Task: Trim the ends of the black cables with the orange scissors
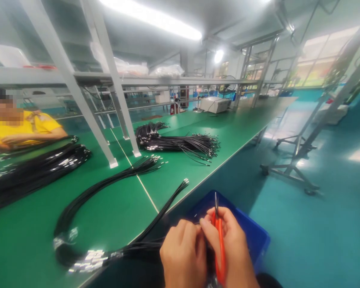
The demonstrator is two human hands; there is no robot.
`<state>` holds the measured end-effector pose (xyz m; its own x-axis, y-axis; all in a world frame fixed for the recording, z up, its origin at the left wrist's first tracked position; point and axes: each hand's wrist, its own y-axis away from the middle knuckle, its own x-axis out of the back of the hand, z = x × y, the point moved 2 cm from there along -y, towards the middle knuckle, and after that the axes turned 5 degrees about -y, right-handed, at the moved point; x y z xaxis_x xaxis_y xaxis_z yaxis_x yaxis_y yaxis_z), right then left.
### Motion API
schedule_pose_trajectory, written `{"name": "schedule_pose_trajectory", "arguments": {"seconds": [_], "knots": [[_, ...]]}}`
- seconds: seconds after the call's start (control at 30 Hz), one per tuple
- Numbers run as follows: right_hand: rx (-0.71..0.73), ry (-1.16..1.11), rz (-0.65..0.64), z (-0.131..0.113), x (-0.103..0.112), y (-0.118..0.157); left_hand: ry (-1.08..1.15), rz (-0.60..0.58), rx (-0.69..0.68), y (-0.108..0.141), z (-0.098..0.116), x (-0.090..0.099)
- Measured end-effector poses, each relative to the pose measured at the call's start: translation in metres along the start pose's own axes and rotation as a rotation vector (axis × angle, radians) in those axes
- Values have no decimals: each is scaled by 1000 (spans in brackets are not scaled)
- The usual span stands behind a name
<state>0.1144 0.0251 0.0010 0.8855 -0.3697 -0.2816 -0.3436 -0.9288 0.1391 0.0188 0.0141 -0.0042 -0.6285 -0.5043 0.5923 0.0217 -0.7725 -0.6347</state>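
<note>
My left hand (pixel 183 253) is closed at the table's front edge, where black cables (pixel 147 247) run in behind its fingers; the part inside the grip is hidden. Close beside it, my right hand (pixel 235 248) holds pliers with orange-red handles (pixel 221 252), their narrow dark jaws pointing up and away. The right thumb and the left fingers meet. To the left, a curved bundle of black cables (pixel 75 208) with white and silvery ends lies on the green table (pixel 114 218). One thinner strand of it points towards the back.
A blue bin (pixel 258 236) stands below my right hand, beyond the table edge. More black cable bundles (pixel 183 145) lie further back and at the left (pixel 39 170). White shelf posts (pixel 117 80) rise from the table. A person in yellow (pixel 27 128) sits across. A wheeled metal frame (pixel 294 168) stands right.
</note>
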Motion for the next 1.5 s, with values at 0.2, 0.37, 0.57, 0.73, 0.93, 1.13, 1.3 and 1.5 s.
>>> {"name": "schedule_pose_trajectory", "arguments": {"seconds": [0.2,0.37,0.57,0.73,0.93,1.13,1.3,1.5], "knots": [[74,-47,23,6,7,2,240,-96,142,-7,-6,2],[-34,49,-256,-13,24,6,508,-202,362,-17,-19,7],[-453,-64,-761,-12,33,1,743,-329,504,-25,-26,10],[-537,-81,-792,-9,30,0,862,-390,550,-25,-25,12],[-483,-90,-746,-9,30,-1,855,-394,525,-24,-23,12],[-424,140,-727,-13,28,1,830,-349,524,-25,-21,12],[-381,382,-605,-16,30,1,856,-434,535,-24,-30,7],[-142,117,-369,-26,40,-7,420,-565,366,-17,-20,-12]]}}
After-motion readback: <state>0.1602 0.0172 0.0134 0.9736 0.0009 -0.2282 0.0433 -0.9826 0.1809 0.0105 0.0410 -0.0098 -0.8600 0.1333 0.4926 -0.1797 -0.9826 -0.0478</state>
